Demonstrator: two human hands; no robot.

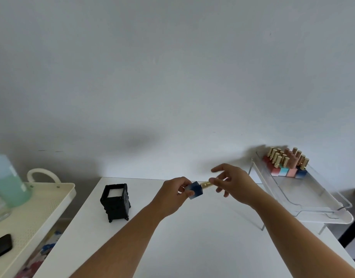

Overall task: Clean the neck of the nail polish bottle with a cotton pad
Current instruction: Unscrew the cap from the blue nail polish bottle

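I hold a blue square nail polish bottle (196,190) tipped on its side above the white table (172,237). My left hand (173,194) grips its body. The gold cap (207,185) points right, and my right hand (232,183) pinches it between thumb and fingertips. The bottle's neck is hidden under the cap. White cotton pads (115,192) sit stacked inside a black holder (116,203) on the table, to the left of my hands.
A clear tray (313,197) on a raised stand at the right carries several gold-capped polish bottles (287,163). A cream cart (32,213) at the left holds a green liquid bottle (10,181), a glass and a black phone (1,245).
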